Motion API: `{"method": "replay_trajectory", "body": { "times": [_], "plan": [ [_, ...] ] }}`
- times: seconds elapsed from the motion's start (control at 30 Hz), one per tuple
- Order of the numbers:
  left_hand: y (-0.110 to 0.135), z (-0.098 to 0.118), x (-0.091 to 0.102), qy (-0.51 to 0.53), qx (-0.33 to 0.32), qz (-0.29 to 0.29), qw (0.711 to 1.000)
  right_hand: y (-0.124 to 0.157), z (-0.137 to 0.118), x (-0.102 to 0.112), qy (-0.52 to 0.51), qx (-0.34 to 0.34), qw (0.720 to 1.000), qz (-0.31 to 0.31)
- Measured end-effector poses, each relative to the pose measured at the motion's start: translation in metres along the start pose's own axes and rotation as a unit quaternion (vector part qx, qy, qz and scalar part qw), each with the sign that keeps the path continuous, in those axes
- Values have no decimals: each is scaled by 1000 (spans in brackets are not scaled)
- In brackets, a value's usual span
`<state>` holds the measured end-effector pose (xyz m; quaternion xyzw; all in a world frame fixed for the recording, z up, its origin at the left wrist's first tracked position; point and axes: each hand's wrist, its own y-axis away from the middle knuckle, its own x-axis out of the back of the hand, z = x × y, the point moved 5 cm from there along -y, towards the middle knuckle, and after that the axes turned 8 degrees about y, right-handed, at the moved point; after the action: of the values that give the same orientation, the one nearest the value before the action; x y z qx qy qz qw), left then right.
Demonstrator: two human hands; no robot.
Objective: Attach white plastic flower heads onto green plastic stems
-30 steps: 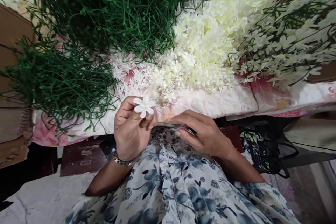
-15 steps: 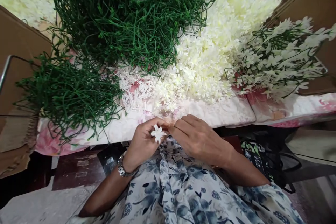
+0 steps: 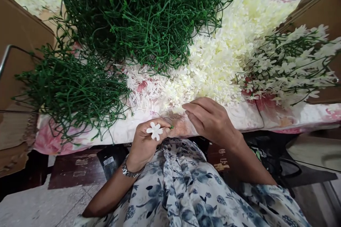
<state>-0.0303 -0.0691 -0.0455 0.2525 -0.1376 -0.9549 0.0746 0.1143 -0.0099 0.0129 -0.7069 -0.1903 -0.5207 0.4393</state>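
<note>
My left hand (image 3: 149,141) is closed in a pinch on a green artificial flower stem (image 3: 171,127), whose tip pokes out between thumb and forefinger. A white artificial flower (image 3: 155,131) on it shows above the back of that hand. My right hand (image 3: 210,122) is apart from it, over the cloth edge, with fingers stretched forward and thumb a little away from them; nothing shows in it. Just beyond its fingertips lie a heap of loose cream-white flower heads (image 3: 213,65) and a scatter of thin white stamens (image 3: 145,87).
A big mound of green plastic stems (image 3: 149,17) stands at the back, a smaller heap of stems (image 3: 77,88) at left. Finished-looking white flower sprays (image 3: 293,62) lie at right. Cardboard boxes (image 3: 23,25) flank the floral cloth (image 3: 61,134).
My right hand has parted from my left and moved forward and right toward the flower heads. My left hand keeps its pinch; the white flower now faces up more. The view has shifted slightly.
</note>
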Motion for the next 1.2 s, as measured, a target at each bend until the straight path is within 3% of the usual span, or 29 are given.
{"method": "replay_trajectory", "body": {
  "times": [0.17,0.37,0.5,0.73,0.93,1.2],
  "plan": [
    [-3,-1,3,19,19,50,998,-8,5,-14,44,27,996,-75],
    [-5,-5,4,19,20,38,999,1,6,-24,51,8,994,-92],
    [-7,-5,1,-29,-12,10,999,10,10,-19,15,-29,997,-63],
    [-13,-3,-19,-92,-70,-63,991,22,15,-5,-153,-115,982,0],
    [-15,-11,-19,-97,-64,-31,993,32,10,-5,-223,-159,961,36],
    [-14,-12,-21,-109,-110,-33,987,31,-5,-5,-260,-126,956,49]
  ]
}}
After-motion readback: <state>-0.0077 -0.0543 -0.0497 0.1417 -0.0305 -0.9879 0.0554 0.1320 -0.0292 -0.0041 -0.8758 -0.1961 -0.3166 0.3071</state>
